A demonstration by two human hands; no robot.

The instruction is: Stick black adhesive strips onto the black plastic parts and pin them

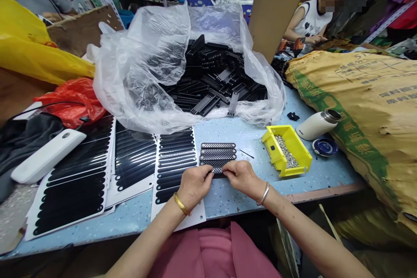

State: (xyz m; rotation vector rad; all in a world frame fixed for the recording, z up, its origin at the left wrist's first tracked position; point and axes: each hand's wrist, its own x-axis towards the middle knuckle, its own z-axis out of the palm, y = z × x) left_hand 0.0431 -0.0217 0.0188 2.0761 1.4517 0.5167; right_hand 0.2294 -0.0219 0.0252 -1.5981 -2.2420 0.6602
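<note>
The yellow bin [275, 158] stands on the speckled blue table [246, 132], with small shiny metal bits [286, 152] inside it. To the left of the bin lies a small block of black patterned strips [217, 151], set in rows; it is hard to tell at this size whether the rows are separate pieces or joined. The left hand [195, 182], on the side farther from the bin, has its thumb and fingers pinched on the left end of the nearest row. The right hand [243, 177], nearer the bin, pinches the right end of the same row. The two hands are close together but not touching. Between the bin and the block lies a thin dark stick [246, 153]. Farther left of the bin are white sheets [172, 221] bearing glossy black shapes. Beyond the bin and to its left, a large clear plastic bag [130, 65] lies open, full of black pieces [211, 69]. Just right of the bin, a white bottle [312, 127] lies tilted, near a round blue lid [325, 147].
</note>
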